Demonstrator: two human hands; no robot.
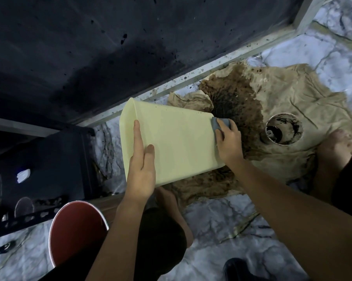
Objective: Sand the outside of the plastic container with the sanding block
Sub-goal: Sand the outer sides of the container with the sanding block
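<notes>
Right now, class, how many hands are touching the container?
2: left hand flat on the container near side; right hand presses the sanding block at its far-right edge.

- My left hand [141,171] lies flat and open, fingers straight and pointing far, palm pressed down.
- My right hand [228,141] sits further right, fingers curled in a grip, knuckles up.
- Both my forearms reach in bare from the near edge.
</notes>
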